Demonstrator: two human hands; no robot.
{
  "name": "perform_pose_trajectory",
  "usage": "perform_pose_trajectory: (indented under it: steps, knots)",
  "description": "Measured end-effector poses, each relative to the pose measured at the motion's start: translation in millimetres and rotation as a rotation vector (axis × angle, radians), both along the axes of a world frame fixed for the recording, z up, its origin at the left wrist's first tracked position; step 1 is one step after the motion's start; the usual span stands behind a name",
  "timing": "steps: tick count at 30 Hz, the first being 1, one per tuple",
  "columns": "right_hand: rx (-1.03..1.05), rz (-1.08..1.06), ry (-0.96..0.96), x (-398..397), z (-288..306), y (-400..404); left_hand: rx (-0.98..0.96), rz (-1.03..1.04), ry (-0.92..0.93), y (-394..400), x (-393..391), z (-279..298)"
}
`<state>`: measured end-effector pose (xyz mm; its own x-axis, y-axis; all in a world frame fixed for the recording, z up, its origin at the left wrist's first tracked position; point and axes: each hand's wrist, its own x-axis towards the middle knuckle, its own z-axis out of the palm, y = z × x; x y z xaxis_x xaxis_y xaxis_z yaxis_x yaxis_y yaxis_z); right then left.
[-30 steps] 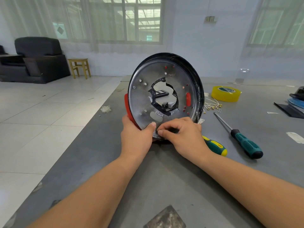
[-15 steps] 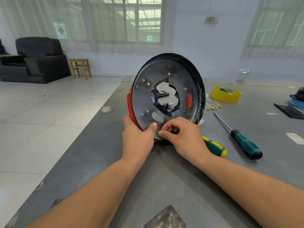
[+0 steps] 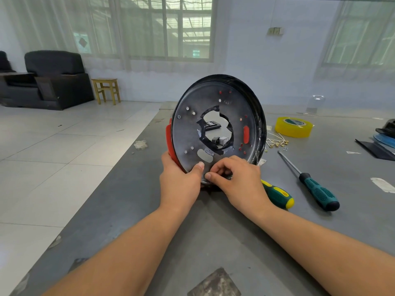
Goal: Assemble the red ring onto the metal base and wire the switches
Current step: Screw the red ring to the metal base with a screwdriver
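Standing on edge on the grey worktop, the round grey metal base with the ragged central hole faced the camera, the red plastic ring showing behind its left rim. The left hand gripped that lower left edge, thumb pressed flat on the metal face and fingers curled behind. The right hand, just beside it, had curled fingers pinching at the base's bottom rim; what they pinched could not be made out.
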<state>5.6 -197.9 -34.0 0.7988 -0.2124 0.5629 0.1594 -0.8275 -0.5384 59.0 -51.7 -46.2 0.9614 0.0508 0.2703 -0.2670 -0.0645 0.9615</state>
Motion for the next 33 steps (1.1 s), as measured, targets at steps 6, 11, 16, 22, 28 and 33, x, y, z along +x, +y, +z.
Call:
perform_pose_trajectory:
  steps: [6, 11, 16, 22, 28, 33]
  knots:
    - [-0.042, 0.026, 0.004, -7, 4, 1, -0.070, -0.008, 0.057, 0, 1, 2]
    - [-0.283, -0.035, -0.097, -29, 4, -19, -0.136, -0.019, 0.123, 4, 2, 8]
    - [-0.548, -0.280, 0.030, -51, 9, -55, -0.168, 0.024, 0.150, 14, 8, 10]
    - [-0.474, -0.345, 0.390, -52, 9, -66, -0.223, 0.078, 0.141, 23, 18, 7]
    - [-0.399, -0.329, 0.407, -47, 4, -66, -0.276, 0.111, 0.146, 30, 32, 2]
    - [-0.218, -0.139, 0.191, -56, 6, -49, -0.373, 0.118, 0.185, 40, 38, 6]
